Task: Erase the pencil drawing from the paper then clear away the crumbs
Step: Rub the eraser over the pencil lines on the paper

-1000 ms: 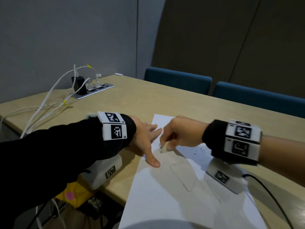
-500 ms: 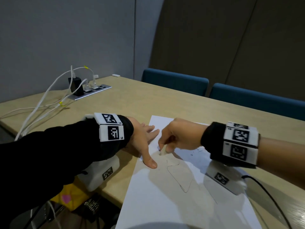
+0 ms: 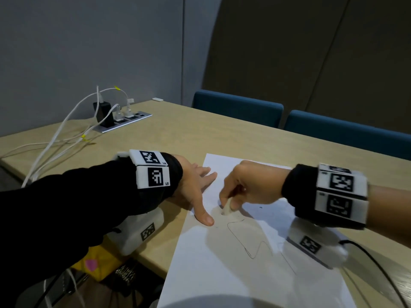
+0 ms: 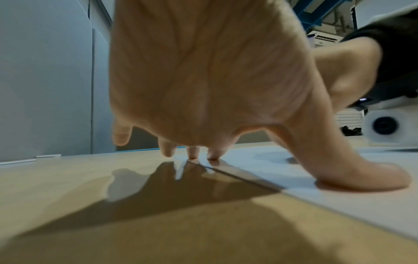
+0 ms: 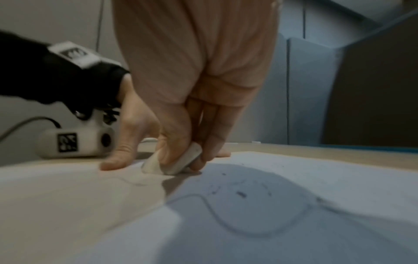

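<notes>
A white sheet of paper point(image 3: 222, 274) lies on the wooden table point(image 3: 155, 134). A thin pencil line point(image 3: 249, 243) zigzags across its middle. My right hand point(image 3: 242, 192) pinches a small white eraser point(image 3: 225, 208) between thumb and fingers, its end down on the paper at the line's upper end. The eraser point(image 5: 174, 163) shows clearly in the right wrist view, with dark crumbs point(image 5: 241, 193) on the paper behind it. My left hand point(image 3: 195, 192) lies spread with straight fingers; its thumb point(image 4: 361, 176) and fingertips point(image 4: 213, 155) press the paper's left edge.
A power strip point(image 3: 124, 121) with a black charger and white cables point(image 3: 55, 143) sits at the table's far left. Two blue chair backs point(image 3: 238, 107) stand beyond the far edge. A black cable point(image 3: 378, 270) runs from my right wrist over the paper's right side.
My right hand has slid the eraser slightly toward me and to the right along the top of the pencil line. The left hand keeps pressing in the same spot.
</notes>
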Tool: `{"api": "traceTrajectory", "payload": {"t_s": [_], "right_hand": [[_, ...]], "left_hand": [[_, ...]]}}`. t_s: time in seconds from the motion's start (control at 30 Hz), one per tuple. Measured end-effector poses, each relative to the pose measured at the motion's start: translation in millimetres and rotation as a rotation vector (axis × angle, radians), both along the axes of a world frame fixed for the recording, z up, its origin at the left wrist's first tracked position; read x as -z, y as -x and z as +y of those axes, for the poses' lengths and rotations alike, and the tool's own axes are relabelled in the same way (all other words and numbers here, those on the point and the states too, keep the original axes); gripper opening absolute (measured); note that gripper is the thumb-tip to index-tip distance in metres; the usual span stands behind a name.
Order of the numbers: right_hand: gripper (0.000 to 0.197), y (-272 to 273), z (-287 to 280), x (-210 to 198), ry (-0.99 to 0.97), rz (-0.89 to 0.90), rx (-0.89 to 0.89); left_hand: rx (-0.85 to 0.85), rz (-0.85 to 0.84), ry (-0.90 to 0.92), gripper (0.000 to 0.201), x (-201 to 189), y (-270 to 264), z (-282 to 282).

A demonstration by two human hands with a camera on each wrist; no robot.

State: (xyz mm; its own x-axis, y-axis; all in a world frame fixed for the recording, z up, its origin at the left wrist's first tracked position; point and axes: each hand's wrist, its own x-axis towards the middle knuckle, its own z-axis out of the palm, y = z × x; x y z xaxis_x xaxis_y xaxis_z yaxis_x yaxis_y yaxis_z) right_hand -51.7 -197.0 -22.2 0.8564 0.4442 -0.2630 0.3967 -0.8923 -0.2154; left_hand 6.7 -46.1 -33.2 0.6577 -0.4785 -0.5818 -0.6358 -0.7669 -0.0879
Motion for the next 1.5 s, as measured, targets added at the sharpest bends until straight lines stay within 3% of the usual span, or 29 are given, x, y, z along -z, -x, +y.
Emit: {"api": "traceTrajectory", "payload": {"t_s": [0.07,0.23,0.47,0.67,0.9,1.07,1.3,1.37,1.5], "right_hand": [[0.019,3.6,-1.3,-1.0,0.001,0.024,-0.010],[0.018,-14.7,17.2,3.3,-0.011,-0.129,-0.019],[0.021,8.5,-4.9,-2.3,0.013,0.030,-0.011],[0.016,-11.6,10.4,6.0,-0.056,-0.122,0.019],[0.018,10.5,-3.8,-3.9,0.010,0.038,-0.022],[0.017,-15.4,16.4,-1.4,-0.008,-0.124,0.015],[0.016,11.2,-5.7,-1.9,-0.021,0.042,0.013],[0.014,8.8,-10.5,-6.6,-0.037,0.037,0.062],[0.014,-13.4,-15.9,-11.5,-0.137,-0.143,0.248]], "left_hand": [[-0.002,0.002,0.001,0.120,-0.7,-0.1,-0.5],[0.034,0.011,0.024,0.111,-1.0,-1.2,0.2],[-0.001,0.012,0.001,0.120,-0.9,-1.4,1.1],[0.021,-0.005,0.005,0.119,-0.3,-3.1,0.1],[-0.007,-0.010,-0.017,0.120,-2.5,-0.7,-1.8],[0.027,-0.026,0.001,0.116,-0.4,-3.8,-1.7],[-0.004,-0.026,-0.015,0.121,0.2,-3.6,-0.1],[0.005,-0.031,-0.018,0.121,-0.6,-1.9,0.0],[0.006,-0.037,-0.014,0.119,-4.5,2.1,-0.5]]}}
